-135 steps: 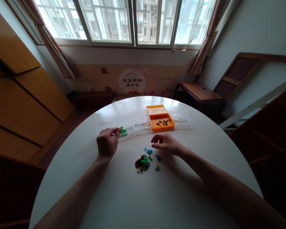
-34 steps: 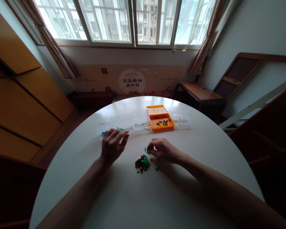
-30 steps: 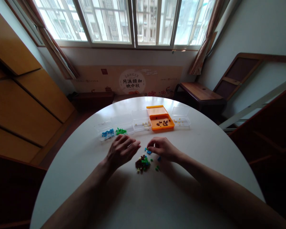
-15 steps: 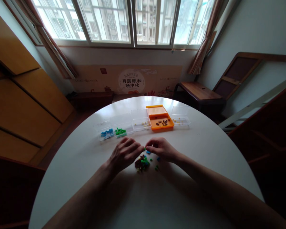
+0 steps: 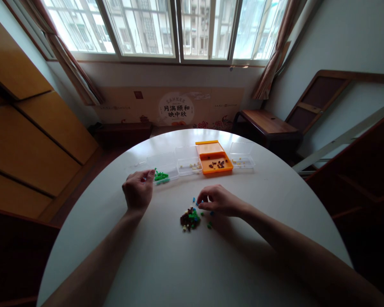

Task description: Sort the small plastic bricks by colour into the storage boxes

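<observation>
My left hand (image 5: 137,190) is closed in a pinch at the right end of the blue bricks' box, beside the green bricks (image 5: 161,175). What its fingertips hold, if anything, is hidden. My right hand (image 5: 220,200) hovers low over the table, thumb and fingers curled around a small blue brick (image 5: 197,204) that shows partly at the fingertips. Another little blue brick (image 5: 193,199) lies just left of those fingers. Nearer me is a pile of tiny brown, green and cream bricks (image 5: 189,219), with loose green bricks (image 5: 209,225) to its right.
On the round white table (image 5: 179,264), an open orange box (image 5: 217,170) holds brown bricks. Clear boxes stand on either side: one (image 5: 189,172) with cream pieces, another (image 5: 243,166) with yellowish ones. A wooden stool (image 5: 269,121) stands beyond the table.
My left hand has moved left and away from me, from beside the right hand to the boxes, now covering the blue bricks there. My right hand has stayed nearly in place.
</observation>
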`<control>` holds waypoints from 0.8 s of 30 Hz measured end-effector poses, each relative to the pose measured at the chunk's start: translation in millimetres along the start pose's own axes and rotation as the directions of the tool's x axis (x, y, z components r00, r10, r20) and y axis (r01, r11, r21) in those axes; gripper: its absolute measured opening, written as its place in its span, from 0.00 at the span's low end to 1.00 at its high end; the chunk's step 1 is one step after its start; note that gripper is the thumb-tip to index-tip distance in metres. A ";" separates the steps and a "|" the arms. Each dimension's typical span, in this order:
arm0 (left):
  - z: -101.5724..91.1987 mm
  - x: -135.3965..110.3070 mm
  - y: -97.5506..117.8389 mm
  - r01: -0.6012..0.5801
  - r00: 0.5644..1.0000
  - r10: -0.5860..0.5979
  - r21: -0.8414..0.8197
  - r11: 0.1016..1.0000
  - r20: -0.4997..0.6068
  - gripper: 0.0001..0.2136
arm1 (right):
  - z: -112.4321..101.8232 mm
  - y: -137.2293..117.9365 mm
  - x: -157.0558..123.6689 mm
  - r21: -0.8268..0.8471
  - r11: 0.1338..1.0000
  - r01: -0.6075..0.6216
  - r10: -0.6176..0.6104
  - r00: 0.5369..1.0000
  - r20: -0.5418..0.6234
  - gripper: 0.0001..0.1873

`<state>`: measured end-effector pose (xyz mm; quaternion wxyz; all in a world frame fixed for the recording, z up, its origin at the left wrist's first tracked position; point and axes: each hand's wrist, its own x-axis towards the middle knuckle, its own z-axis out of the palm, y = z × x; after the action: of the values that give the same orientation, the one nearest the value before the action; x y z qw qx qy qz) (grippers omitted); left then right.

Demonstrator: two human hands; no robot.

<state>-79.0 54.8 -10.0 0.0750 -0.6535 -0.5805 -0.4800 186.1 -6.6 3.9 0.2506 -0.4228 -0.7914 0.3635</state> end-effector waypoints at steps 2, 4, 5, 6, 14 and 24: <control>1.3 0.5 -2.5 0.049 0.999 -0.049 -0.019 0.999 0.006 0.14 | -0.6 -0.5 -0.7 -0.034 0.999 0.013 -0.013 1.000 0.002 0.04; 1.8 0.0 -1.7 0.060 0.998 -0.060 -0.040 0.997 0.010 0.14 | -1.9 -0.3 -1.0 -0.055 0.998 0.027 -0.027 1.000 0.009 0.04; 1.7 -0.4 -0.4 0.051 0.999 -0.050 -0.046 0.998 0.009 0.14 | -3.0 0.1 -1.1 -0.064 0.997 0.032 -0.031 0.999 0.017 0.04; 1.3 -0.9 1.5 0.033 0.999 -0.032 -0.048 0.998 0.008 0.15 | -4.3 0.5 -1.1 -0.075 0.997 0.034 -0.032 0.999 0.028 0.05; -4.5 -6.4 19.5 -0.158 0.987 0.159 -0.049 0.986 0.032 0.14 | -8.4 -0.9 -1.5 -0.138 0.986 0.097 -0.074 0.983 0.165 0.08; -7.2 -12.4 33.7 -0.361 0.921 0.378 -0.158 0.919 0.091 0.08 | 1.8 -2.3 -0.1 -0.239 0.959 0.150 -0.117 0.982 0.147 0.07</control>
<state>-53.3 31.0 0.5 0.0839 -0.7824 -0.4152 -0.4564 183.9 -8.2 4.6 0.1668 -0.3715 -0.8723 0.2707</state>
